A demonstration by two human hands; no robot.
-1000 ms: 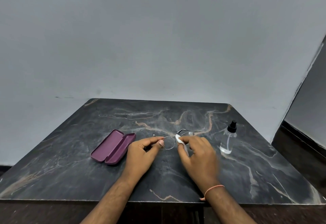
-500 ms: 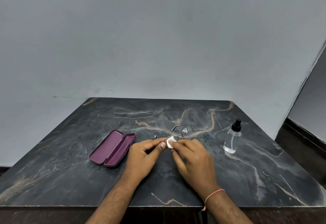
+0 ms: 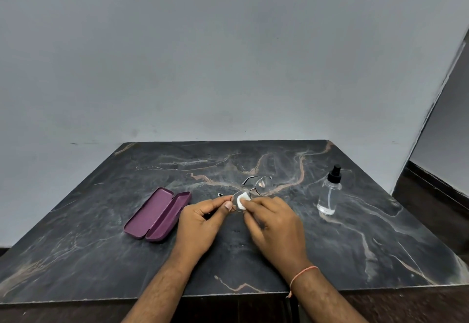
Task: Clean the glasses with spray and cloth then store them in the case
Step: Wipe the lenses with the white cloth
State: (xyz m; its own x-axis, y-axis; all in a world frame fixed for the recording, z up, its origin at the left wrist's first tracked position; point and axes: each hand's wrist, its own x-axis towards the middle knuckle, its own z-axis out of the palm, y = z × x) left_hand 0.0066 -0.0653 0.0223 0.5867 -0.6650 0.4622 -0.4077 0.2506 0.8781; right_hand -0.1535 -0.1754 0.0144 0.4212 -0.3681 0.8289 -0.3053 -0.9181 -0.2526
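Left hand (image 3: 203, 223): thumb and forefinger pinched on the near rim of the eyeglasses (image 3: 256, 186).
Right hand (image 3: 275, 226): fingertips pressing a small white cloth (image 3: 242, 199) against the near lens; most of the cloth is hidden under the fingers.
Eyeglasses: thin metal frame, held above the marble table (image 3: 101, 246), far lens exposed, temples hard to trace.
Case (image 3: 157, 214): maroon, open, left of the hands.
Spray bottle (image 3: 329, 192): clear, black nozzle, upright, well right.
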